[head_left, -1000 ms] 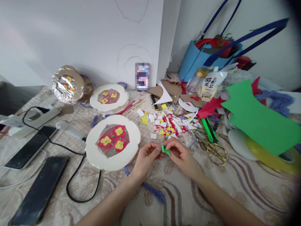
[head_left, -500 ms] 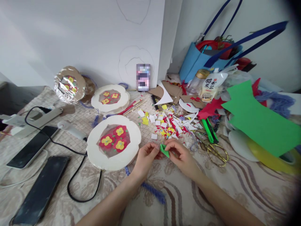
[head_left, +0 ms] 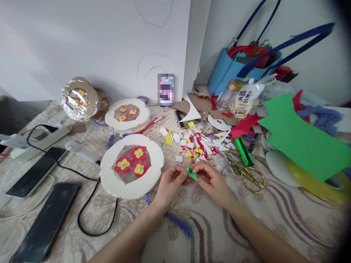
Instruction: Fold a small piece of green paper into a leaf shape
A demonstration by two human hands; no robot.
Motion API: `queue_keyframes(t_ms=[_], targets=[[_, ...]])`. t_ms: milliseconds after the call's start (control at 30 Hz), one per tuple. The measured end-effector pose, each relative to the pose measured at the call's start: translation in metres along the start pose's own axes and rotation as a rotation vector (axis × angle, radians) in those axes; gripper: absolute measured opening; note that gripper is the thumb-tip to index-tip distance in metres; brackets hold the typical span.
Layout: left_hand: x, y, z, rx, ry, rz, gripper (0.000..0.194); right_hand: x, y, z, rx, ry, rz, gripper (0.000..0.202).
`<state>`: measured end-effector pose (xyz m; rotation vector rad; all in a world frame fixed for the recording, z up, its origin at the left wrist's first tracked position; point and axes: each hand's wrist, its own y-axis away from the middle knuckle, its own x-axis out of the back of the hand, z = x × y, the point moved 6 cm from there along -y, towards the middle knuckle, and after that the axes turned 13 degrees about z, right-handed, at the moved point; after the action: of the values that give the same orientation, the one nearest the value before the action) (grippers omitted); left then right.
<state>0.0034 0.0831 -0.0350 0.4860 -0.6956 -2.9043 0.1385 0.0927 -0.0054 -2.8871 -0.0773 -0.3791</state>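
A small folded piece of green paper is pinched between my two hands above the patterned cloth. My left hand grips its left edge with thumb and fingers. On the opposite side, my right hand pinches it too, fingertips bent inward. Just left of my hands lies a white scalloped disc with red and yellow paper flowers in its see-through centre. Gold-handled scissors rest on the cloth to the right of my right hand. Paper scraps in white, red and yellow lie scattered beyond my fingers.
A large green paper sheet and a green cutter are at the right. Behind stands a blue bag. Two dark phones, a black cable and a power strip occupy the left side.
The green paper's fold has opened slightly between my fingers. Both hands keep nearly the same place, and the whole view has shifted a little.
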Motion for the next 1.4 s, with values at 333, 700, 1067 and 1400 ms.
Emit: queue_keyframes(t_ms=[333, 700, 1067, 1400], targets=[[0.000, 0.001, 0.000, 0.015, 0.005, -0.007, 0.028, -0.002, 0.001, 0.006, -0.076, 0.020, -0.018, 0.006], [0.000, 0.001, 0.002, 0.002, -0.004, -0.014, 0.027, -0.003, 0.001, 0.006, -0.161, -0.042, -0.038, 0.003], [0.001, -0.001, 0.000, -0.015, 0.006, -0.002, 0.030, -0.002, 0.001, 0.016, -0.271, -0.089, 0.006, 0.013], [0.000, 0.001, 0.005, -0.053, -0.067, -0.012, 0.025, -0.003, 0.000, 0.011, -0.265, -0.095, 0.004, 0.014]])
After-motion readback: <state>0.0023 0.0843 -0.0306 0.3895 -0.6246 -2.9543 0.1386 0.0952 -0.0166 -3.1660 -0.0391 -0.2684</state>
